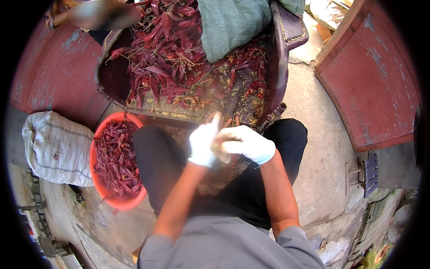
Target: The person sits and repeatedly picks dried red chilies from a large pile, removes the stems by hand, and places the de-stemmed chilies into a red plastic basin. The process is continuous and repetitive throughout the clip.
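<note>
My left hand (pixel 204 141), in a white glove, is raised between my knees with its fingers pointing up. My right hand (pixel 252 143), also gloved, meets it from the right with bent fingers. The fingertips look brown and blurred, so I cannot tell what lies between them. Just beyond the hands is the front edge of a cart bed (pixel 161 113). Dried red chili peppers (pixel 174 64) with long stems are heaped in it, with loose yellow seeds along the front. An orange-red plastic tub (pixel 97 181) left of my knee holds more dried chilies (pixel 117 161).
A stuffed white woven sack (pixel 60 148) stands left of the tub. A green woven sack (pixel 235 27) lies over the chilies. Worn red panels (pixel 366 77) flank the cart. A person's arm (pixel 59 20) shows at the upper left. A small stool (pixel 369 175) is at right.
</note>
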Tool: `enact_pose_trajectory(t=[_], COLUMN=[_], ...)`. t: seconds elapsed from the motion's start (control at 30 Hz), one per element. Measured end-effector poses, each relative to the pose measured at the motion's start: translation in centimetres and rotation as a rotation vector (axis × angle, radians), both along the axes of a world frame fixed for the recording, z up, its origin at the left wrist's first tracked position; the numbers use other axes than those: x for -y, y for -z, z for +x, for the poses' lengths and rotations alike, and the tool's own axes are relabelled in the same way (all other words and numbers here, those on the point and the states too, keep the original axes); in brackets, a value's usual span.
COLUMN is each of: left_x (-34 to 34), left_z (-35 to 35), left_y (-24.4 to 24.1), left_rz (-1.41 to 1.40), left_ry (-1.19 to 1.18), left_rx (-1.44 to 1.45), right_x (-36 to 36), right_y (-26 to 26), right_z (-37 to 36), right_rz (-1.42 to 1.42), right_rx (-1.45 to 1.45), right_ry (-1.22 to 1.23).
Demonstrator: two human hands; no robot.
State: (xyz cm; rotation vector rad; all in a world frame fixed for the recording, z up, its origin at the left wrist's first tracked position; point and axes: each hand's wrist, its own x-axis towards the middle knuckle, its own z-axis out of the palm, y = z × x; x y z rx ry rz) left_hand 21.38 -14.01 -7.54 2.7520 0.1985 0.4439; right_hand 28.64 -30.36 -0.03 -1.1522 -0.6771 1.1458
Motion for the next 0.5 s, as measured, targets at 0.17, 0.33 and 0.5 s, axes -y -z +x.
enact_pose_trajectory(t=[0.17, 0.33, 0.5], left_x=[-0.5, -0.3, -2.3], left_z=[-1.9, -2.1, -4.4], left_y=[-0.3, 0.1, 0.1], left_rz=[-0.128, -0.295, -1.001], left_ry=[-0.008, -0.010, 0.001], left_rx=[0.011, 0.087, -0.021], right_x=[0.2, 0.1, 0.2], right_y=[-0.9, -0.8, -0.5], right_z=[0.1, 0.1, 0.1], right_rz=[-0.011, -0.026, -0.007], right_rx=[-0.096, -0.008, 0.015], right_ry=[-0.026, 0.018, 0.090])
